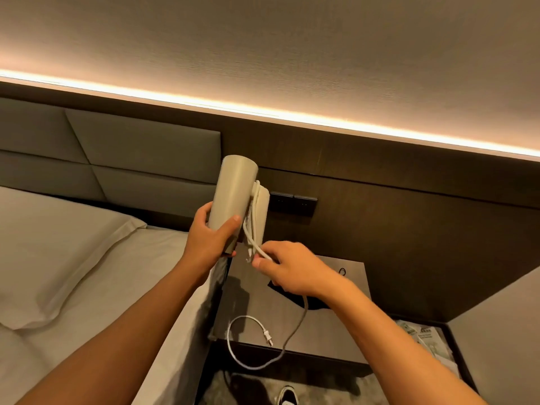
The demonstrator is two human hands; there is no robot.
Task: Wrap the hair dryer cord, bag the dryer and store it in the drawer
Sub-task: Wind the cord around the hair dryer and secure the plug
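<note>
A beige hair dryer [233, 191] is held up in front of the dark wall, barrel pointing up. My left hand [209, 236] grips the lower end of its barrel. Several turns of white cord [254, 217] lie around the folded handle. My right hand [287, 266] pinches the cord just below the handle. The rest of the cord [295, 331] hangs down under my right wrist in a loop over the nightstand edge, ending in a white plug [268, 337]. A dark bag [309, 301] lies on the nightstand, mostly hidden by my right hand.
A grey nightstand [251, 311] stands below my hands, beside the bed [87, 258] with its white pillow. Black wall switches [292, 203] sit behind the dryer. An open compartment with printed papers [423, 337] lies at the lower right. A shoe [287, 396] shows on the carpet.
</note>
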